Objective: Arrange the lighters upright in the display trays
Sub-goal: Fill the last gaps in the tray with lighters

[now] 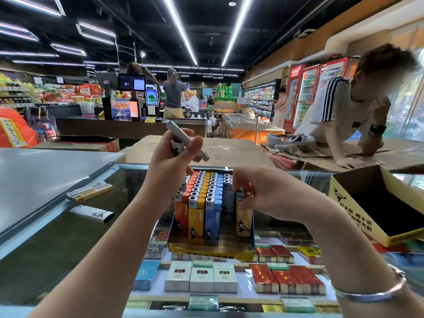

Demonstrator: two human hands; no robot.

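A display tray (pixel 212 250) with a blue and yellow rim stands on the glass counter, holding rows of upright orange, yellow, blue and grey lighters (pixel 202 203). My right hand (pixel 259 193) pinches the top of a gold lighter (pixel 243 220) standing upright at the tray's right side. My left hand (pixel 171 157) is raised above the tray's back and grips two or three grey lighters (pixel 187 140), one sticking out slantwise. Two loose lighters lie flat on the counter to the left, a gold one (pixel 90 191) and a white one (pixel 91 213).
An open yellow cardboard box (pixel 344 203) sits on the counter at the right. Cigarette packs (pixel 202 277) lie under the glass. Beyond the counter are flattened cardboard (pixel 229 150) and a person (pixel 344 115) leaning on it at the right.
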